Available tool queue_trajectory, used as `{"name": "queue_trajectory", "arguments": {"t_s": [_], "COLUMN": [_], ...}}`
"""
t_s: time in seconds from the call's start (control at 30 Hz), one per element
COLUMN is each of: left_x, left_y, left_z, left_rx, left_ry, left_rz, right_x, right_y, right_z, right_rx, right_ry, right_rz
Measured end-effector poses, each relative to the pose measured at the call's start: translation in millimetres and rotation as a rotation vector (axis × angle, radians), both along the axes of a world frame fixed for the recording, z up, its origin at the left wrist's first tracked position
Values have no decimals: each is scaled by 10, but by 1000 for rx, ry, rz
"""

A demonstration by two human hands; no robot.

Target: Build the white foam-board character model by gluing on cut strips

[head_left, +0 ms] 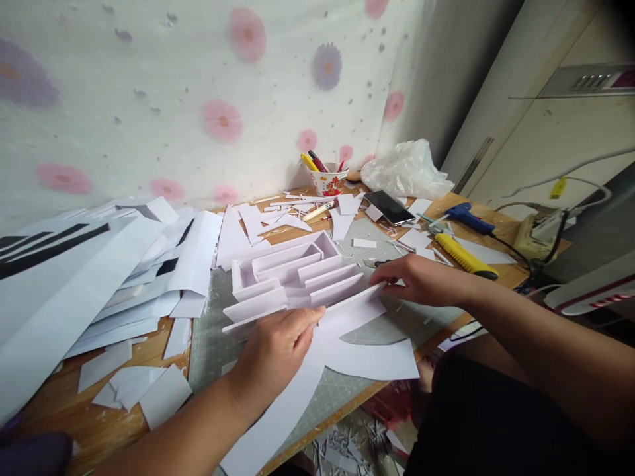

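A white strip (352, 302) is held on edge, one end pinched by the left hand (278, 347), the other gripped by the right hand (417, 279). It stands just beside the walled white model (292, 264), above a curved sheet (377, 359) on the cutting mat (211, 350); whether it is joined to the model cannot be told. The strip could be bowed by uneven pressure at its ends, and nearby thin walls could be knocked askew by the left knuckles.
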State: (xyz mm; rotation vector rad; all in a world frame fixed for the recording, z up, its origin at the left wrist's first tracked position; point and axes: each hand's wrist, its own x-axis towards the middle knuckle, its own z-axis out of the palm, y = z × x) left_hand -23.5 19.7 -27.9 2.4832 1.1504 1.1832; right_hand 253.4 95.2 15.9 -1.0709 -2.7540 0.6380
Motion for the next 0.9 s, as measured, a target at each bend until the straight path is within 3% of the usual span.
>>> {"name": "queue_trajectory", "arguments": {"t_s": [0.1, 0.47, 0.67, 0.9], "left_x": [-3, 30, 44, 39], "left_y": [10, 1, -11, -101], "left_z": [-4, 8, 10, 55], "left_rx": [1, 6, 13, 90], "left_ry": [-2, -46, -22, 52], "left_rz": [1, 16, 24, 41], "right_x": [62, 1, -15, 90], "right_y": [33, 54, 17, -46], "right_z": [10, -124, -82, 30], "right_rx": [-36, -22, -27, -34], "right_ry": [20, 48, 33, 137], "right_rz": [-50, 30, 28, -120]}}
